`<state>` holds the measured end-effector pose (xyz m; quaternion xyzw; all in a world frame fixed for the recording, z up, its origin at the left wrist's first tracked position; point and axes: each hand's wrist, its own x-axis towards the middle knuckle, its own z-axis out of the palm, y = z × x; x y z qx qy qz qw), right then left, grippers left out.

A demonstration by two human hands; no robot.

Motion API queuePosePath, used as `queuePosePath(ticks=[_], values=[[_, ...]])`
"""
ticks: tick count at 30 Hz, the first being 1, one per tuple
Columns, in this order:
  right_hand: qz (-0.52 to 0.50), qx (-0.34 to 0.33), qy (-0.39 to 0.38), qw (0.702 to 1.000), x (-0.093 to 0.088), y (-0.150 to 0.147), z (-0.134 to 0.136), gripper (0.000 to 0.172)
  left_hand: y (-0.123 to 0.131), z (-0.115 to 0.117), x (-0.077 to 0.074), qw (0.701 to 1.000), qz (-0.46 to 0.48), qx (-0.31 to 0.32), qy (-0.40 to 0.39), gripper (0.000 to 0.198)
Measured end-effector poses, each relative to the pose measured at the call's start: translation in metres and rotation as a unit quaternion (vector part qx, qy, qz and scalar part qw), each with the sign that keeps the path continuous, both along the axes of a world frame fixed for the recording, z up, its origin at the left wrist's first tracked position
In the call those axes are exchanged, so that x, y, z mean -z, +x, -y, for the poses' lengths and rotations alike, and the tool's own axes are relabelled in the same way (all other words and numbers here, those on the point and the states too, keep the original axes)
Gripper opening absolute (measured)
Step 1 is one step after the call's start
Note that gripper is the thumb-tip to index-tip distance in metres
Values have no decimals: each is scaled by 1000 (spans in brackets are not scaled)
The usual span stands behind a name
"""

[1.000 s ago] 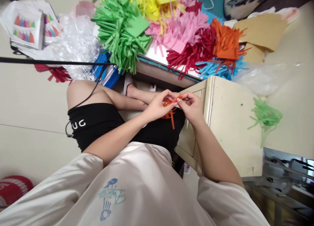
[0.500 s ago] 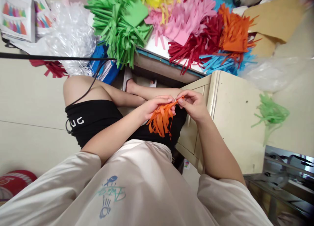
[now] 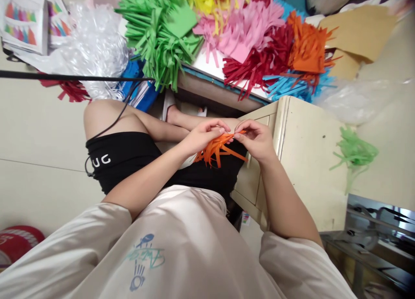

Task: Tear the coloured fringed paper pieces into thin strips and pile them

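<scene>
An orange paper tassel [image 3: 216, 148] is held between my two hands above my lap, its loose strips hanging down and to the left. My left hand [image 3: 207, 135] is closed around the tassel near its gathered top, thumb laid along the strips. With thumb and fingertips my right hand [image 3: 255, 137] pinches the narrow twisted end of the same tassel. One strip sticks out to the lower right, below my right hand. The exact grip of the left fingers is partly hidden behind the paper.
Piles of fringed paper in green [image 3: 162, 35], pink [image 3: 248, 27], dark red [image 3: 259, 65] and orange [image 3: 306, 44] cover the surface ahead. A cream cabinet [image 3: 311, 169] stands to my right, with a light green tassel [image 3: 355, 147] beyond it. A black cable [image 3: 74, 76] crosses at left.
My left hand has shifted slightly and its fingers have lifted and curled. The tassel's strips have swung, and one now points to the lower right. My right hand keeps its pinch.
</scene>
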<state>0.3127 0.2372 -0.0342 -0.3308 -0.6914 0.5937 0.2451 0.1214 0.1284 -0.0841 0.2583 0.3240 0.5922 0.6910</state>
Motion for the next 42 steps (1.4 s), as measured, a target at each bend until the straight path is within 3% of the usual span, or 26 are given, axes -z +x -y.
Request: queuePosePath(ticks=[6, 14, 18, 22, 34, 42], values=[[-9, 1, -9, 1000, 1, 1, 0, 51, 0, 2, -1, 999, -41, 14, 19, 47], [12, 27, -18, 999, 3, 1, 4, 52, 8, 3, 1, 988, -143, -27, 48, 45], [26, 42, 11, 999, 5, 0, 6, 48, 16, 6, 0, 946, -298, -98, 75, 31], [36, 45, 9, 998, 6, 1, 7, 47, 18, 7, -1, 908, -388, -120, 101, 15], [47, 59, 23, 997, 11, 7, -2, 48, 14, 3, 12, 870, -466, -123, 106, 9], [68, 36, -11, 997, 11, 10, -8, 38, 12, 6, 12, 879, -463, -92, 62, 8]])
